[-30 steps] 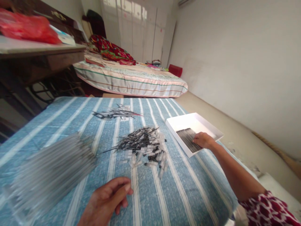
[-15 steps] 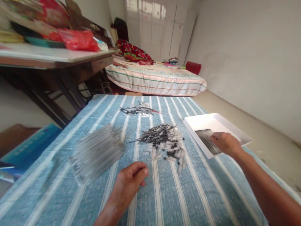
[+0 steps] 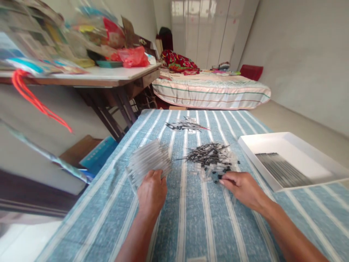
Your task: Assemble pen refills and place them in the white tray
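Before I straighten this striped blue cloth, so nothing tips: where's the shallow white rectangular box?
In the head view, the box lies far right on the cloth, beyond the right hand.

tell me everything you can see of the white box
The white box is shallow, open-topped and looks like smooth cardboard. It lies flat on the striped cloth, at the right of the picture. Slim grey rods lie side by side in its left part; the rest of its floor is bare.
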Tool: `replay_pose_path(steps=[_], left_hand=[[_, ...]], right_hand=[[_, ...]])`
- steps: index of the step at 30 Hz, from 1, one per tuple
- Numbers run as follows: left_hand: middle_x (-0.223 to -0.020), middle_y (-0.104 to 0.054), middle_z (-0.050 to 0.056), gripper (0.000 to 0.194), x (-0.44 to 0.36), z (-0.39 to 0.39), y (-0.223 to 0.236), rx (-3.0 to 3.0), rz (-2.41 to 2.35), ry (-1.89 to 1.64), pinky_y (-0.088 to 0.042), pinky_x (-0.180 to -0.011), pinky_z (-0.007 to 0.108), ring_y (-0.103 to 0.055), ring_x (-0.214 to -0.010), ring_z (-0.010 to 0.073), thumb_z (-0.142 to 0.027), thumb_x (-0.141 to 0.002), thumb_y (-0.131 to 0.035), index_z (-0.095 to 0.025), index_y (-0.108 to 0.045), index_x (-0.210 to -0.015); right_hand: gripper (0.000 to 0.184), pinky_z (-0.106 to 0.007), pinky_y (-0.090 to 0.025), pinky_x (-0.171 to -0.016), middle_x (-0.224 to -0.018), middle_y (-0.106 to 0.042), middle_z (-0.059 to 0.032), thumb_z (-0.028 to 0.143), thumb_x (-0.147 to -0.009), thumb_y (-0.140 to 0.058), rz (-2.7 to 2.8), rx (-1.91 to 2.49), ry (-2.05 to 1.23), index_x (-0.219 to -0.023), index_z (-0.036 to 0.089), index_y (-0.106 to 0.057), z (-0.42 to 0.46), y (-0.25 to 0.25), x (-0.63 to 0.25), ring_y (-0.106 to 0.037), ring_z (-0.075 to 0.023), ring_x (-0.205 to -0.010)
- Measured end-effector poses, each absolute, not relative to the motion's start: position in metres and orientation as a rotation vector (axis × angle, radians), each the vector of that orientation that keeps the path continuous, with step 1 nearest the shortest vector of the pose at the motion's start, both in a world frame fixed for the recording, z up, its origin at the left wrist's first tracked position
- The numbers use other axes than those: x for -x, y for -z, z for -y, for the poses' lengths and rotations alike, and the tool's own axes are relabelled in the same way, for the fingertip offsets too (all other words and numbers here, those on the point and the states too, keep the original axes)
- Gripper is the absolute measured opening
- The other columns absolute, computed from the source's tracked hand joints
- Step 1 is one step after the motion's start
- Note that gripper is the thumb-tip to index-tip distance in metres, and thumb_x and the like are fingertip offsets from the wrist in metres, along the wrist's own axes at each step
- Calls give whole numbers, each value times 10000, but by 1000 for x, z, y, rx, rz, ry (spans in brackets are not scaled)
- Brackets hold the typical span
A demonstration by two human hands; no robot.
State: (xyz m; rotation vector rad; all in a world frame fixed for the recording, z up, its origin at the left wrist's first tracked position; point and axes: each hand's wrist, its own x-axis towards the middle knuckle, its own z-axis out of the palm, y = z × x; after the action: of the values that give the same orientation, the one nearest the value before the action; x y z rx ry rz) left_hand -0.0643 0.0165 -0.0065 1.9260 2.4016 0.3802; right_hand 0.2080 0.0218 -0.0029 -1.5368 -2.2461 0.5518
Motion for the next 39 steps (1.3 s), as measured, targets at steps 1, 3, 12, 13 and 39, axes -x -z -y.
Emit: replay_pose_path(steps=[1,3,12,13,39], left_hand=[[-893,-630,85,238,63,-16,6,-1950,-2401,-320,-419,-669,296,-598,-853,238,-219,-819,-419,-166,-632,-909],[-909,-618,85,228,59,-15,6,-1989,-2388,-228,-422,-664,295,-592,-880,241,-200,-816,-420,-166,-627,-905],[-848,-593,101,249,57,-16,5,-2061,-2324,-53,-422,-638,317,-593,-820,252,-218,-822,-393,-160,-618,-731],[-851,-591,103,236,56,-15,4,-2080,-2309,-69,-422,-648,319,-588,-825,253,-213,-817,-402,-159,-611,-721],[-579,-571,-19,260,25,-3,9,-1384,-1550,-888,-430,-586,269,-554,-560,163,-275,-725,-491,-161,-673,-873]], right_hand=[[303,-219,-360,-580,-605,-578,8,343,-854,-429,2241,1533,-558,-638,194,-580,-22,4,-207,-535,-138,-589],[287,-219,-358,-580,-604,-576,13,332,-849,-443,2236,1536,-577,-639,195,-582,-22,5,-207,-536,-136,-591],[313,-222,-357,-564,-573,-559,14,351,-841,-430,2234,1561,-595,-643,189,-609,-23,6,-210,-525,-131,-560],[314,-222,-358,-560,-570,-560,14,355,-840,-429,2228,1564,-598,-647,190,-612,-24,5,-210,-528,-132,-558],[245,-278,-417,-638,-818,-695,-136,215,-856,-411,2630,2010,133,-882,167,-650,-92,-9,-176,-651,-236,-795]])
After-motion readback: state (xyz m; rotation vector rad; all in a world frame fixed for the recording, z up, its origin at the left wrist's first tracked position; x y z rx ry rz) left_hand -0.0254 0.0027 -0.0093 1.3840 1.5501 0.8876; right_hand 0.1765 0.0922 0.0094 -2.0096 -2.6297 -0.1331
